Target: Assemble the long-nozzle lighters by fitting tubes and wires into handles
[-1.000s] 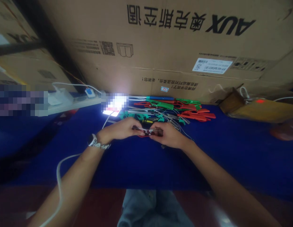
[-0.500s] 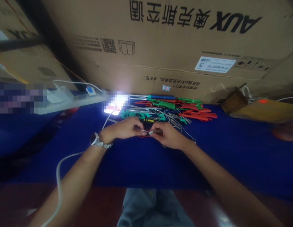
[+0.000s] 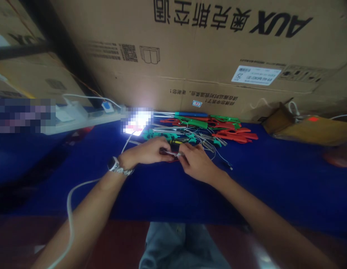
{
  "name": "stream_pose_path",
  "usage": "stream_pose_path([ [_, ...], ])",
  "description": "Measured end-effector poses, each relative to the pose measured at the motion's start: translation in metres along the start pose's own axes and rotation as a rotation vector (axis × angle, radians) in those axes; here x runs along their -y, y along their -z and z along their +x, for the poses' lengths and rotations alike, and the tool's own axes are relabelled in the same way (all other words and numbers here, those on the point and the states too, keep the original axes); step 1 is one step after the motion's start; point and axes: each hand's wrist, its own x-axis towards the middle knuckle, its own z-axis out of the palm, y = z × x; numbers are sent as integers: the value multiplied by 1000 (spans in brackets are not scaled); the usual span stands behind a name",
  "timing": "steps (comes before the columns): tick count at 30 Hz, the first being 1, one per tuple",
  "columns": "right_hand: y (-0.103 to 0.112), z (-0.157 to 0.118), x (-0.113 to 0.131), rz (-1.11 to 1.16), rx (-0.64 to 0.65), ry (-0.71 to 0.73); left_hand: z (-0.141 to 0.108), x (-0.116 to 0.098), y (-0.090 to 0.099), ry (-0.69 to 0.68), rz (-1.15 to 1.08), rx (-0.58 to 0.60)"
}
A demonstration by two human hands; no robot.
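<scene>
My left hand (image 3: 152, 150), with a watch (image 3: 113, 163) on its wrist, is closed on a small dark piece with thin white and red wires (image 3: 171, 153) by its fingertips. My right hand (image 3: 198, 161) pinches the other end of these wires. Only a little of what lies between the fingers shows, and its exact kind is unclear. Just beyond the fingertips is a yellow-and-black handled tool (image 3: 177, 142). Teal plastic pieces (image 3: 151, 134) and thin white cords lie close behind my hands.
Red handled pieces (image 3: 236, 134), a green one (image 3: 194, 122) and a blue-handled rod (image 3: 190, 114) lie along a large carton (image 3: 204, 52). A glowing, blurred-out screen (image 3: 138, 123) is at left, near a power strip (image 3: 86, 121). A brown open box (image 3: 280, 119) stands right.
My right hand has turned and shifted slightly right, so more of the wires shows between the hands. My left hand is nearly still.
</scene>
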Motion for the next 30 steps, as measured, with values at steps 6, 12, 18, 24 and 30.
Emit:
stream_pose_path([
  [6, -1, 0, -4, 128, 6, 7, 3, 4, -1, -45, -66, 33],
  [12, -2, 2, -3, 99, 7, -36, 4, 4, -1, -44, -71, 34],
  [18, -3, 4, 0, 95, -25, -53, 4, -1, -3, -27, 23, -14],
  [24, -5, 2, 1, 8, -132, -57, 3, -5, -4, -25, 41, -12],
  [30, -5, -1, 0, -95, -198, -99, 5, 0, -6, -54, 70, 13],
])
